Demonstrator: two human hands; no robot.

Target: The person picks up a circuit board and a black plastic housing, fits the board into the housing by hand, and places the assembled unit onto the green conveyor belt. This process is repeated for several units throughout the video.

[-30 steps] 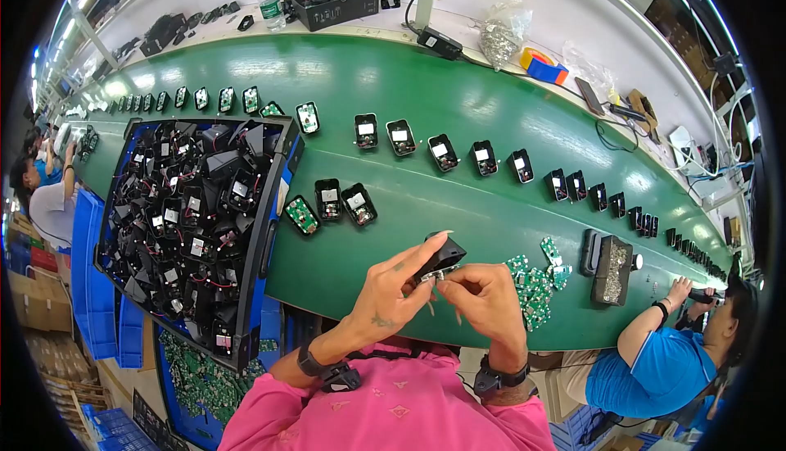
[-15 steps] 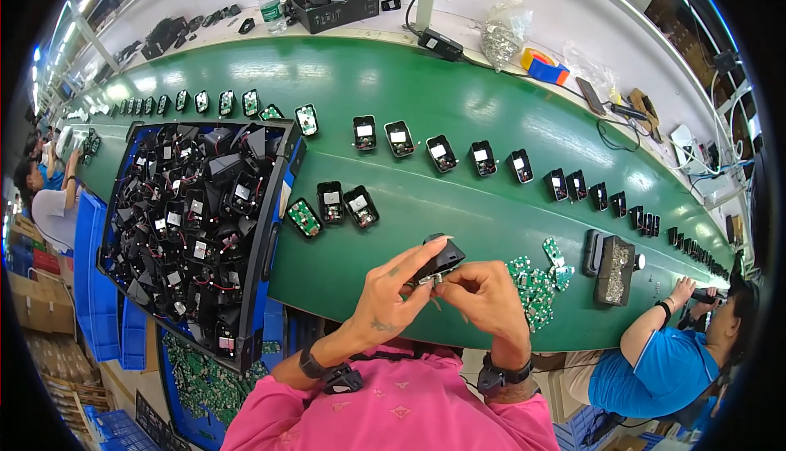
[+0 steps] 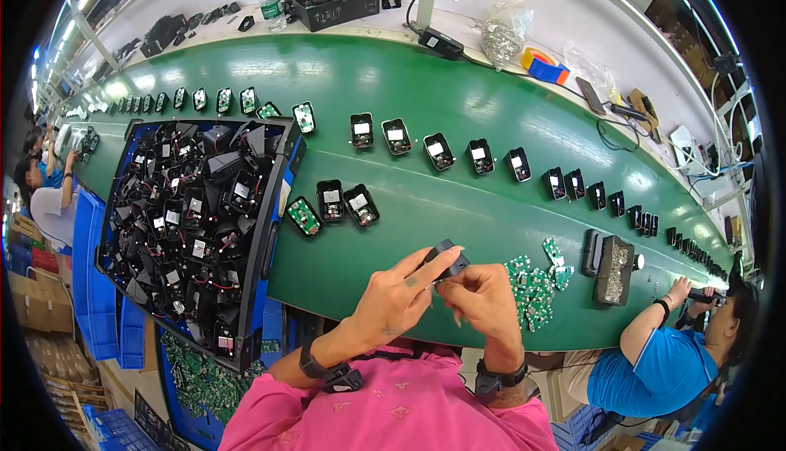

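My left hand (image 3: 395, 297) is closed around a small black plastic housing (image 3: 444, 259), held tilted above the near edge of the green workbench (image 3: 385, 242). Pressed against the underside of that housing, my right hand (image 3: 483, 294) has its fingertips pinched together; whatever they grip is hidden. To the right of my right hand lies a loose pile of green circuit boards (image 3: 534, 291). Beyond my left hand stand two open black housings with parts inside (image 3: 360, 204) and one showing a green board (image 3: 304, 217).
On the left a big tray (image 3: 274, 271) is heaped with black housings and red wires. A row of open housings (image 3: 438, 153) crosses the bench. A box of small metal parts (image 3: 612, 271) stands right, near a co-worker in blue (image 3: 655, 369). A bottle (image 3: 271, 4) stands at the back.
The housing in my left hand has turned and shifted slightly right, so its plain black side shows now. My right fingers stay pinched close under it.
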